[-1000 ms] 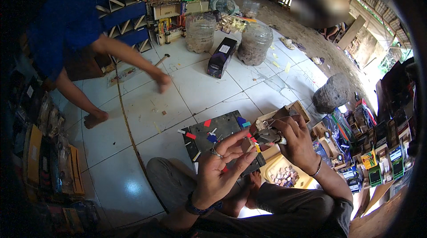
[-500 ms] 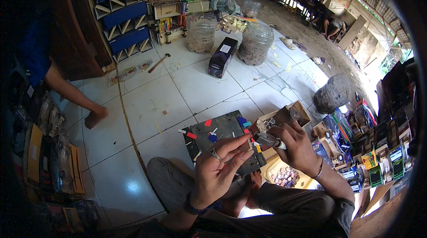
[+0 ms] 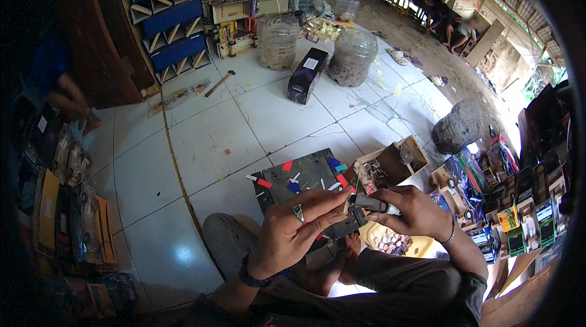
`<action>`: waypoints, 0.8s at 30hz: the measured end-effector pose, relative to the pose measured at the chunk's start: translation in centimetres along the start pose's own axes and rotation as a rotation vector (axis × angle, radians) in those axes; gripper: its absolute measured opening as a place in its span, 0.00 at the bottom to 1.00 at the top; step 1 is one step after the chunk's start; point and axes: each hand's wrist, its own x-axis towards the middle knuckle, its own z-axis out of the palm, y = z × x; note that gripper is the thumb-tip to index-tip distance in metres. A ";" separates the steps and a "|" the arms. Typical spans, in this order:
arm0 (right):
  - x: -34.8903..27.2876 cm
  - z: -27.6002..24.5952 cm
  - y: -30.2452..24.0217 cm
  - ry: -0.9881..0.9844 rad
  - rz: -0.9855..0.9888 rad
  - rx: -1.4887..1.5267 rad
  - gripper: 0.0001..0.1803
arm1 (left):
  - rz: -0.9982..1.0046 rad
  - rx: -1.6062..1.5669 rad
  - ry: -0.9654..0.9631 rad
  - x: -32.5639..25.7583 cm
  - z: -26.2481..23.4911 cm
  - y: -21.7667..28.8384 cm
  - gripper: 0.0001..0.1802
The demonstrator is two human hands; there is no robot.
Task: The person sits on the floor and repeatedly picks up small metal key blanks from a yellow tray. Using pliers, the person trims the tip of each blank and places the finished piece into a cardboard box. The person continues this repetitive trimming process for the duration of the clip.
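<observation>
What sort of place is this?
Probably a small craft workshop, perhaps at someone's home: a hammer lies on the tiled floor, a yellow tub holds small blocks, and wheeled wooden pieces crowd the right side.

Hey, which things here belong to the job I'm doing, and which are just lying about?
Likely part of the job:
- small piece in your left hand
- metal tool in your right hand
- dark board with coloured scraps
- yellow tub of small blocks

Apparently just lying about:
- hammer
- dark carton
- murky plastic containers
- pale sandal
</observation>
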 end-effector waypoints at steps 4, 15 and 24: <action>-0.3 -0.3 0.1 -0.083 0.045 0.040 0.24 | 0.062 0.032 -0.034 0.3 -0.5 0.0 0.20; -0.3 -0.4 0.5 -0.199 0.074 0.166 0.24 | 0.082 0.084 -0.065 0.3 -0.9 -0.1 0.21; 0.0 0.1 1.0 -0.160 0.071 -0.007 0.21 | 0.006 0.192 -0.017 0.0 -1.0 0.1 0.22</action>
